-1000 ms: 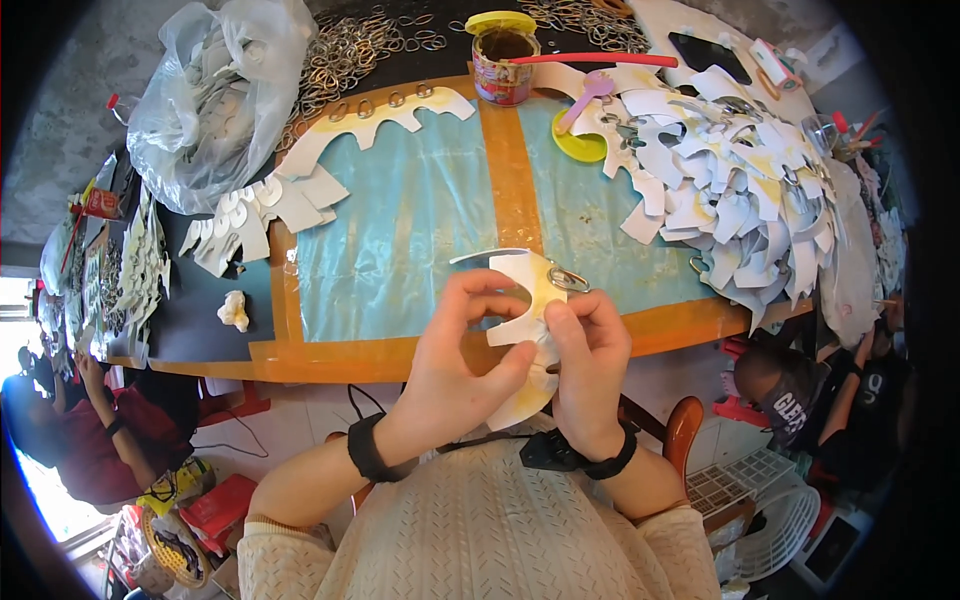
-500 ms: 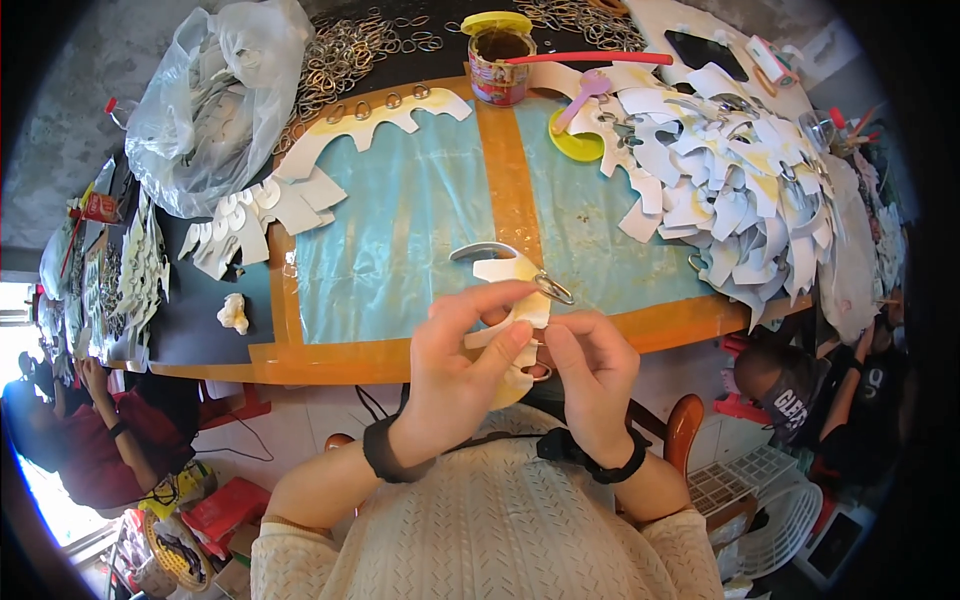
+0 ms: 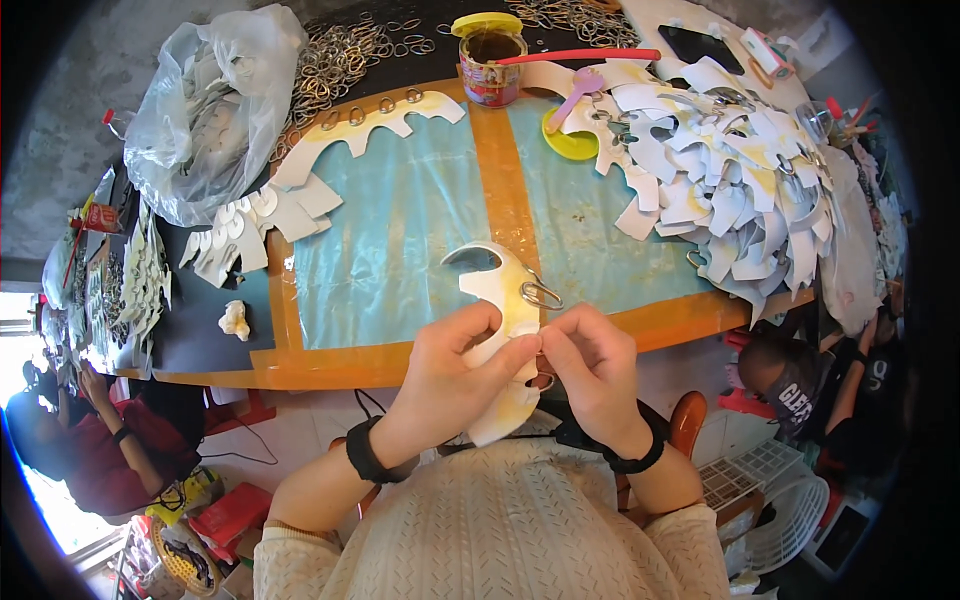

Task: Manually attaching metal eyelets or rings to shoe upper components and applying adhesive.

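Observation:
A white scalloped strip (image 3: 512, 290), curved and smeared with yellowish glue, is held upright above the near edge of the table. My left hand (image 3: 440, 372) is closed around its middle, thumb on the front. Thumb and fingers of my right hand (image 3: 597, 372) pinch the strip's right edge, against the left thumb tip. An oval metal ring (image 3: 541, 294) hangs from the strip just above the right fingertips. Another metal ring (image 3: 545, 381) shows below them, partly hidden. Whether the right fingers also hold a ring cannot be seen.
Blue sheeting (image 3: 390, 210) taped in brown covers the table. A glue tin (image 3: 492, 80) with a red stick stands at the back. White pieces pile up at right (image 3: 720, 170). Loose rings (image 3: 340, 65) and a plastic bag (image 3: 215, 120) lie at left. Other people sit at both sides.
The strip has turned to show more of its glued face, its lower end swinging left. My left index finger has drawn back from the upper ring. The right hand keeps its pinch.

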Motion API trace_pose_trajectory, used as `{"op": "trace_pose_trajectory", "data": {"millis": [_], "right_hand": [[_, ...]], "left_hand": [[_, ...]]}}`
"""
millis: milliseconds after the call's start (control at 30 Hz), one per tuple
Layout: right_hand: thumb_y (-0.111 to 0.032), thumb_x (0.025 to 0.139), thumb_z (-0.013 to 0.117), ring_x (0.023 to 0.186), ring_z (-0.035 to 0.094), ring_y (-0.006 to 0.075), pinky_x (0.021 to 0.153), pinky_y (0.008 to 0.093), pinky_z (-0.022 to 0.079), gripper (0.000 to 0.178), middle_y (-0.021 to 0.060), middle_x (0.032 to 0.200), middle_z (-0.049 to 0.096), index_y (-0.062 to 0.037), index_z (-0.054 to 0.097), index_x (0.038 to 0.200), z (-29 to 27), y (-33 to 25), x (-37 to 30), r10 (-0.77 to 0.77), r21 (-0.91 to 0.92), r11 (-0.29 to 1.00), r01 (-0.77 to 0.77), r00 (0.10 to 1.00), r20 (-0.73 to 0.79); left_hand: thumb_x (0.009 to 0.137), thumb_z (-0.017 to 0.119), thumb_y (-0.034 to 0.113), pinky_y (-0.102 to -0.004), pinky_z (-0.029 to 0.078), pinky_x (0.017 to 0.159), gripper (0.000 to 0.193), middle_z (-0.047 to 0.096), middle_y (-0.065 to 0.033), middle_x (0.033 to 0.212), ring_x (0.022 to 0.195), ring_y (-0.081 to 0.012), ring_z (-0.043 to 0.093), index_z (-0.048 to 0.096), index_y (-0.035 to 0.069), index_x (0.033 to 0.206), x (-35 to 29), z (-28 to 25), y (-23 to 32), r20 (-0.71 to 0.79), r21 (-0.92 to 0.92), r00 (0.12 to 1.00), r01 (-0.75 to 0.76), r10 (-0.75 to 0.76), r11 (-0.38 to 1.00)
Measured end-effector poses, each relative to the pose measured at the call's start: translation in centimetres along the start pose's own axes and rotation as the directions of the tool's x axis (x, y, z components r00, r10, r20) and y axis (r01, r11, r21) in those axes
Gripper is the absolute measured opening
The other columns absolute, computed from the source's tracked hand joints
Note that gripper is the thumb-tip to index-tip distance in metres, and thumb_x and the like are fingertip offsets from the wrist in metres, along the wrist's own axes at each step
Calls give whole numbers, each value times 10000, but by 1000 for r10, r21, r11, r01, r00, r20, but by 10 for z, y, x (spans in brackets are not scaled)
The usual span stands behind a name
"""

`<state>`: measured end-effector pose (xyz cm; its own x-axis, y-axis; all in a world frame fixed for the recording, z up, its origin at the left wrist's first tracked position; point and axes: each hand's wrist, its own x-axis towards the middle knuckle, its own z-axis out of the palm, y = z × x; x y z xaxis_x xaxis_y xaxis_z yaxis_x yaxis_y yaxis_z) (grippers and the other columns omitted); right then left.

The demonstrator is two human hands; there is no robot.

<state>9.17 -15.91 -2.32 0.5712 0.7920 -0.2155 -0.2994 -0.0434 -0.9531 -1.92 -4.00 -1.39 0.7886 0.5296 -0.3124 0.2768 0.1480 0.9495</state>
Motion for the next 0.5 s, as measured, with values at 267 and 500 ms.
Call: {"op": "trace_pose_trajectory", "data": {"millis": [267,500], "right_hand": [[-74,915,527,573,546,56,517,206,450,123,36,659,571,22,524,839,4,-1,-2,-231,-209,948,241,970,72],[-70,920,510,567,546,65,512,210,434,120,38,651,565,14,524,836,-6,-7,3,-143,-162,975,153,987,72]], "left_hand": [[860,645,156,-217,399,555,205,593,-18,713,677,-48,513,597,-8,747,-6,13,3,-82,-267,996,-67,47,961],[912,588,193,-219,449,624,197,609,-9,822,737,-53,543,582,-4,916,-1,5,1,120,-317,988,130,-96,939]]}}
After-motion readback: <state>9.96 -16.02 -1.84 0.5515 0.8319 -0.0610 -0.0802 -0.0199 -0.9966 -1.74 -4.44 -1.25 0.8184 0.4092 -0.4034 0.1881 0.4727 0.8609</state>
